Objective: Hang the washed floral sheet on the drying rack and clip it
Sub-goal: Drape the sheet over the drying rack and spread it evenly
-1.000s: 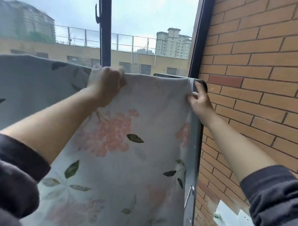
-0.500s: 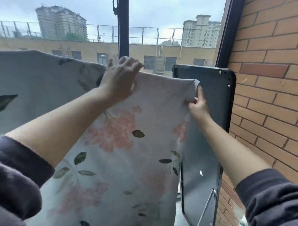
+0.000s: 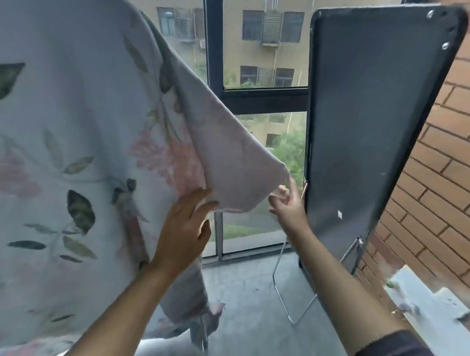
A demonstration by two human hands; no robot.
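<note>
Seen from your head, looking forward and down: the floral sheet (image 3: pixel 82 144), pale with pink blooms and dark green leaves, fills the left half of the view and hangs down from above the frame, so what carries it is out of sight. Its right edge is folded back toward you in a plain pale flap that slopes down to a pointed corner near the middle of the view. Your left hand (image 3: pixel 184 229) is open, fingers straight and together, palm laid flat against the lower edge of that flap. Your right hand (image 3: pixel 288 204) reaches up just beside it, index finger extended and touching the tip of the corner, the other fingers loosely spread; it is not clear whether it pinches the cloth. Dark sleeves cover both your forearms near the bottom edge. Right of your hands a tall dark panel (image 3: pixel 366 116) stands tilted on thin metal legs (image 3: pixel 285 295), close to a red brick wall (image 3: pixel 444 160). Behind the sheet is a black-framed window (image 3: pixel 212 55), and a grey floor (image 3: pixel 250 299) lies below.
</note>
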